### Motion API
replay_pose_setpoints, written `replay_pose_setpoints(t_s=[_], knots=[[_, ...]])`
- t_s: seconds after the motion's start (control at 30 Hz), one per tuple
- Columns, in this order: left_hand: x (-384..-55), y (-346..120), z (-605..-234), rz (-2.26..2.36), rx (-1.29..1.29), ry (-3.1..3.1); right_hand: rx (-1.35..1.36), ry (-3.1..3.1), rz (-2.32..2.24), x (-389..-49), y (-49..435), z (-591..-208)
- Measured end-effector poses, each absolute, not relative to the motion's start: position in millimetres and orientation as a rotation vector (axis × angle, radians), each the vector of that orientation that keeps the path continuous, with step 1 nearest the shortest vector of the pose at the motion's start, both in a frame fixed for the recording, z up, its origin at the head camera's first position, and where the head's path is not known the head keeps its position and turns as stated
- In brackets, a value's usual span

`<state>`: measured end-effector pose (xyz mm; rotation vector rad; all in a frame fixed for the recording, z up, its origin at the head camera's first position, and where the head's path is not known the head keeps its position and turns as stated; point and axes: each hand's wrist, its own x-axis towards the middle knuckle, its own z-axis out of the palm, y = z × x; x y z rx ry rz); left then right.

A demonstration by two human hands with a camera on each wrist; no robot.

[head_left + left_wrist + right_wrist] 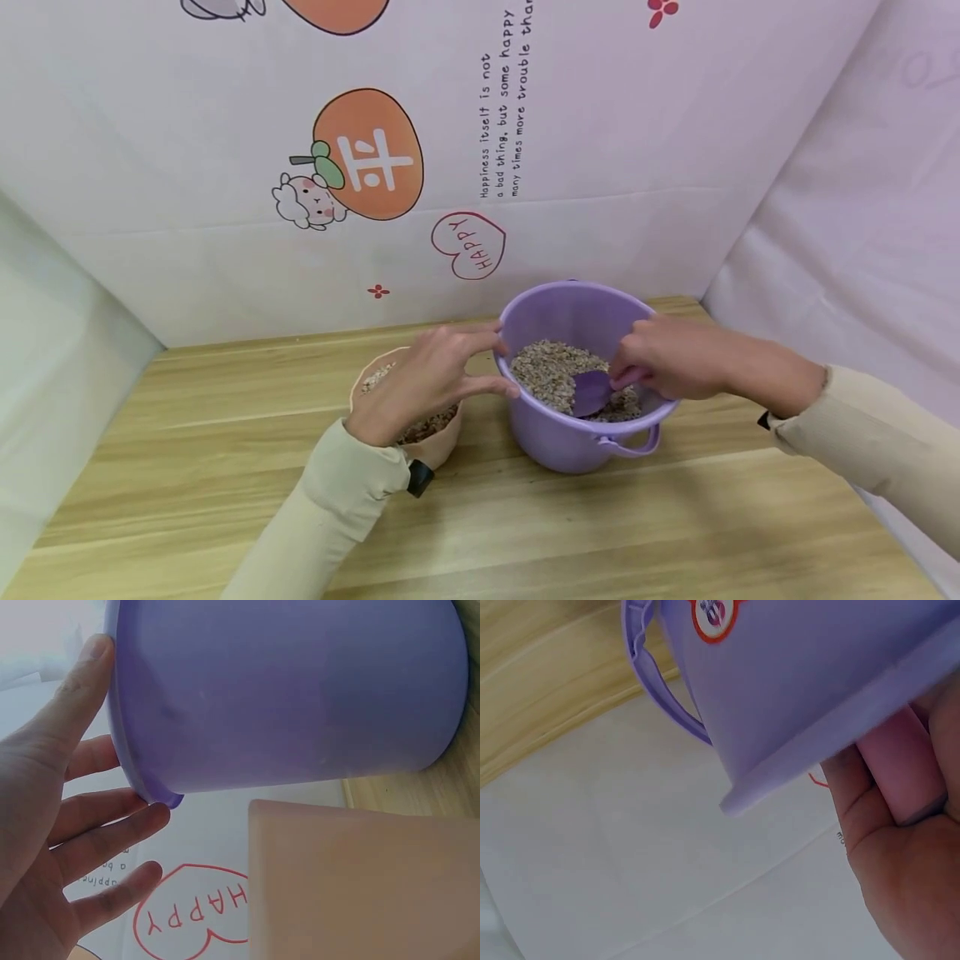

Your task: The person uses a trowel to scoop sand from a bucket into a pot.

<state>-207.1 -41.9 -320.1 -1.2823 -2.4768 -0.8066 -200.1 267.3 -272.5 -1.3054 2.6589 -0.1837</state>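
Note:
A purple bucket stands upright on the table, part filled with coarse grey-brown grains. Over its right rim reaches my right hand, curled round the pink handle of a scoop. The scoop's purple blade is down among the grains, its edge partly buried. On the opposite side, my left hand touches the rim with thumb and fingertips, fingers spread and fairly straight. Under my left wrist sits a beige pot holding pale and dark brown bits, partly hidden by the hand.
The wood-patterned tabletop extends in front of both containers. Close behind them rises a white printed sheet, with another white sheet along the right side. The bucket's handle hangs toward the near side.

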Motion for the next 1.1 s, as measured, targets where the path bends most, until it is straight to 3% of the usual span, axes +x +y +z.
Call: replay_pose_setpoints(t_s=[1.1], knots=[[-207,-42,-322,-0.804,-1.269,-2.462,-1.43,2.728,-0.393,-206,278,-288]])
